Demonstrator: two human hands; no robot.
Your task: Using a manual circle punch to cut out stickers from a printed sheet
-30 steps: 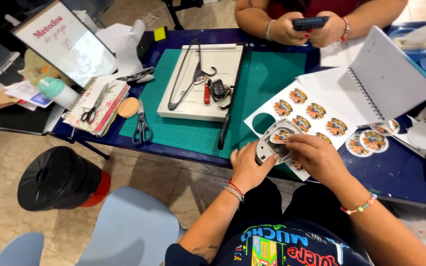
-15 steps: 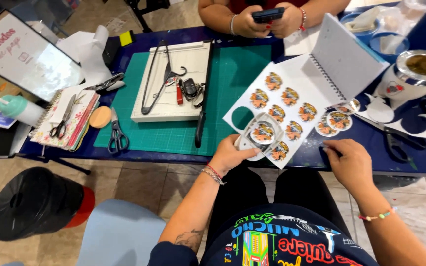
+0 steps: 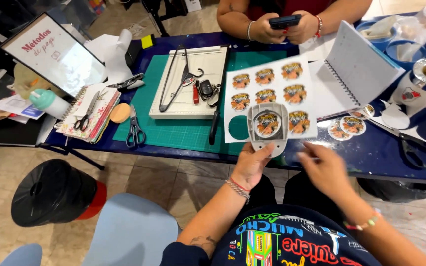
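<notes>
The left hand (image 3: 252, 165) is gripping a grey circle punch (image 3: 268, 129) from below, fingers closed round its lower end, and is holding it up over the near edge of the table (image 3: 371, 157). A printed sticker sheet (image 3: 269, 98) is sitting in the punch's slot, one round design framed in the window. The right hand (image 3: 324, 170) is hovering just beside the punch, fingers loosely spread and blurred, holding nothing that I can make out.

This looks like the lining-up step; pressing would call for the design being centred first.

On the sheet I am counting seven printed rounds plus one empty hole at its lower left corner. Two cut stickers (image 3: 347, 127) are lying near the table's right side, by an open spiral notebook (image 3: 356, 69). Across the table, another person's hands (image 3: 284, 27) are holding a phone.
</notes>
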